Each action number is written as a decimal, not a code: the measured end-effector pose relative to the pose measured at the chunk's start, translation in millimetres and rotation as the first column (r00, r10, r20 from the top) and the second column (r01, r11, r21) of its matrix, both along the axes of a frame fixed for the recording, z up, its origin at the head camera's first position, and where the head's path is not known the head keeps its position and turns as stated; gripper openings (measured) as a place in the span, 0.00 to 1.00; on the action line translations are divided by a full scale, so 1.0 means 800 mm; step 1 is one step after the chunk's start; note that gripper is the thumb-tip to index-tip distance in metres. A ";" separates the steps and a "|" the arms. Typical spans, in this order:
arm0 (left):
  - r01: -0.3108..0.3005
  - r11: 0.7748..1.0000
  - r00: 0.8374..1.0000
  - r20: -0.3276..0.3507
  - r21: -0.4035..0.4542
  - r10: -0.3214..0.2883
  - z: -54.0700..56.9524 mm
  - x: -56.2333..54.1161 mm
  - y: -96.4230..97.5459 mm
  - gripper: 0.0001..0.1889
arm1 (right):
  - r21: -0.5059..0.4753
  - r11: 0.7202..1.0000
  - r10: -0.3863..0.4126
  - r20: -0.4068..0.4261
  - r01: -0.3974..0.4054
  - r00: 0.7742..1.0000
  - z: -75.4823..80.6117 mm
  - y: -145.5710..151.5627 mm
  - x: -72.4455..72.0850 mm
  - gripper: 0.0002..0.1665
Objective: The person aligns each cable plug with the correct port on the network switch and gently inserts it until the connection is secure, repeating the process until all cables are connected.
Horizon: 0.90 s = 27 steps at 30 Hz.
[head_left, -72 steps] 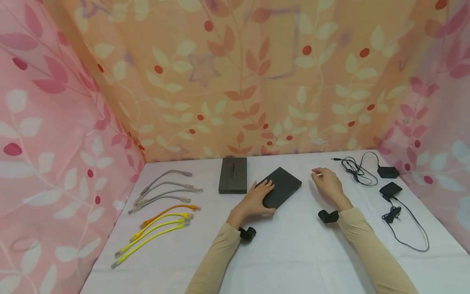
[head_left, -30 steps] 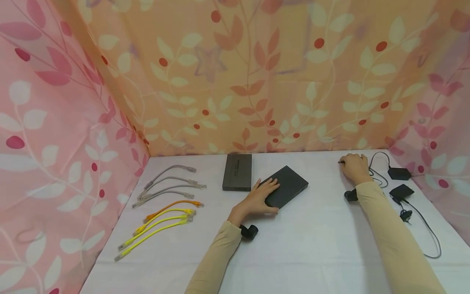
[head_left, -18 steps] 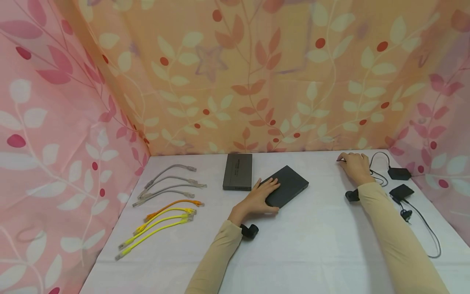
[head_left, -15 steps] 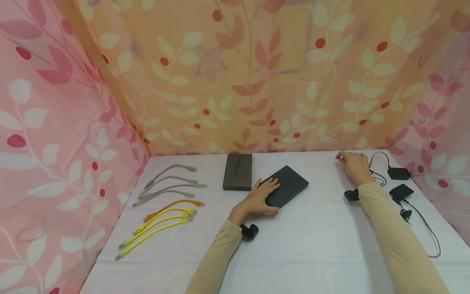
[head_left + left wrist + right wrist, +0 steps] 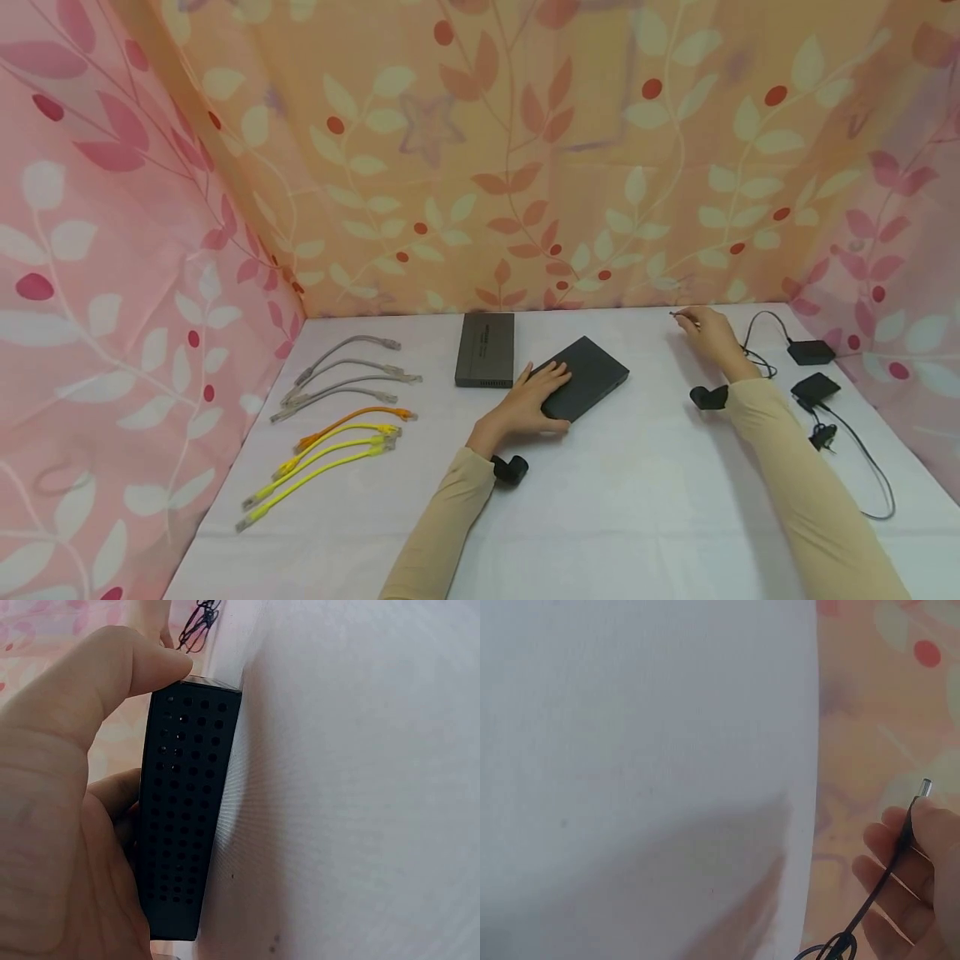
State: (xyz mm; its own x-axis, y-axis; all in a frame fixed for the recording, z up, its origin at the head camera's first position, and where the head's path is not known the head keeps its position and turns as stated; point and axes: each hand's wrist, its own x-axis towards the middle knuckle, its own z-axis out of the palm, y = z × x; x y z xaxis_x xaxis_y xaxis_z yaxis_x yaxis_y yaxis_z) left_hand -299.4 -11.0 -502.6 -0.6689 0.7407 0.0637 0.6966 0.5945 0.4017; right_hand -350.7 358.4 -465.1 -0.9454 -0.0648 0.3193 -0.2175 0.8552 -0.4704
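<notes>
My left hand (image 5: 528, 404) rests on a black network switch (image 5: 587, 379), fingers spread over its top and thumb at the near corner. In the left wrist view, round vent holes line the switch's side (image 5: 184, 802), which faces the wrist. At the back right, my right hand (image 5: 708, 333) pinches the barrel plug (image 5: 924, 789) of a power cord between thumb and fingers. From the plug, the black cord (image 5: 870, 900) runs down past the fingers to a tangled loop. That cord leads toward a black power adapter (image 5: 812, 352) on the table.
A second, dark grey switch (image 5: 485, 350) lies behind the left hand. Several grey network cables (image 5: 341, 371), an orange cable (image 5: 352, 421) and several yellow ones (image 5: 315, 483) lie at the left. Another power adapter (image 5: 815, 388) with its cord is at the right. Patterned curtains (image 5: 450, 167) enclose the table.
My right hand has reached to the cord at the back right and taken hold of its plug. It has since drawn the plug slightly leftward. The left hand has stayed on the switch.
</notes>
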 end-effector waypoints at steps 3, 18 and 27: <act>0.005 1.000 1.000 -0.010 -0.004 -0.005 0.000 -0.001 0.000 0.46 | -0.008 1.000 -0.007 0.027 0.007 1.000 0.004 -0.007 0.006 0.19; 0.010 1.000 1.000 -0.011 -0.002 -0.010 0.000 0.001 0.001 0.46 | -0.122 0.992 0.034 -0.026 -0.037 0.999 0.003 -0.036 0.030 0.18; 0.003 1.000 1.000 -0.005 0.008 -0.003 -0.005 -0.002 0.001 0.46 | -0.192 0.976 0.093 -0.037 -0.099 0.995 -0.006 -0.052 0.041 0.19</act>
State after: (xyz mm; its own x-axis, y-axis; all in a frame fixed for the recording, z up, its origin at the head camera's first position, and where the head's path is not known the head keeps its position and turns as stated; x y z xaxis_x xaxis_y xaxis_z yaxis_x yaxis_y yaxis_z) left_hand -301.3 -10.3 -506.7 -0.6660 0.7423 0.0731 0.7007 0.5891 0.4025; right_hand -317.8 316.6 -469.9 -0.9286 -0.0893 0.3603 -0.3091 0.7233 -0.6175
